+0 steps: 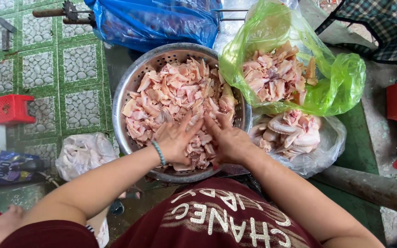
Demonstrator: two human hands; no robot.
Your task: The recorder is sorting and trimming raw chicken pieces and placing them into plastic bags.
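Green tiled floor (pixel 47 69) with pebble-pattern squares lies under me, grey concrete at three o'clock. My left hand (pixel 176 140) and right hand (pixel 228 140) rest side by side, fingers spread and pressed flat onto raw chicken pieces (pixel 175 92) in a metal colander (pixel 129 87) at twelve o'clock. A green plastic bag (pixel 341 78) of meat sits at two o'clock, a blue bag (pixel 157 20) beyond, a purple printed packet (pixel 5 164) at nine, a red stool (pixel 11 109) above it.
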